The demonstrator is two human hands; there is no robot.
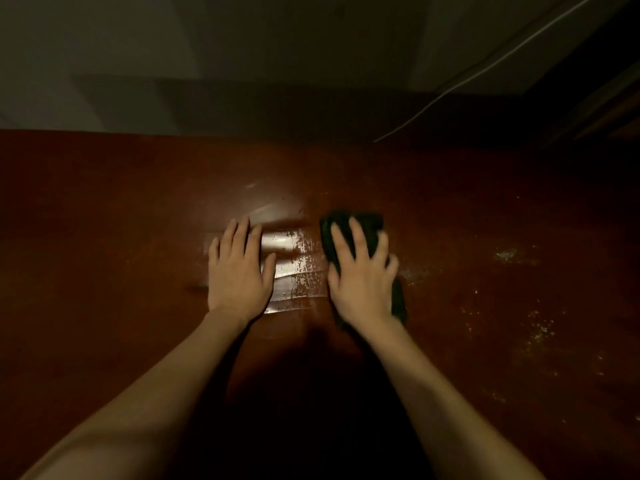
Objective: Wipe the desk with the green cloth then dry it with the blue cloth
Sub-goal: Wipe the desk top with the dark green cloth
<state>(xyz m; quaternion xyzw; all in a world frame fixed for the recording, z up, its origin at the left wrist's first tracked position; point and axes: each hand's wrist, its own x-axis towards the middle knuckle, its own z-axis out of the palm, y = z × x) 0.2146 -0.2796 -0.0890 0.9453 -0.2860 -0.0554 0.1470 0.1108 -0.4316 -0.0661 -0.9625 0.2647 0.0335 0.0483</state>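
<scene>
- Your two bare forearms reach in from the bottom edge of the view, nearest the camera, and stretch forward over the desk point(104, 237), a dark reddish-brown surface in dim light.
- Your left hand point(239, 271) lies flat on the desk, palm down, fingers straight and close together; it grasps nothing.
- Your right hand point(362, 275) presses down on the green cloth point(360, 225), fingers straight and spread across the top of it, so the hand is released rather than clenched around the fabric.
- You have the green cloth bunched under that palm, right of the desk's middle; its dark folds show beyond your fingertips and again along the outer side of your wrist.
- Between your two hands, wet streaks point(298, 268) glisten on the desk in several bands, touching the near edge of the cloth and running up to your left hand.
- More shine shows just beyond your left fingertips, where the light reflects off the surface.
- To the right of the cloth, pale specks point(505, 254) are scattered across the desk, well apart from your hands.
- At the far edge, the desk meets a pale wall point(242, 46).
- Along the upper right, a thin white cable point(485, 62) runs slantwise down the wall toward the desk's far edge.
- Your shadow falls dark on the desk between your forearms.
</scene>
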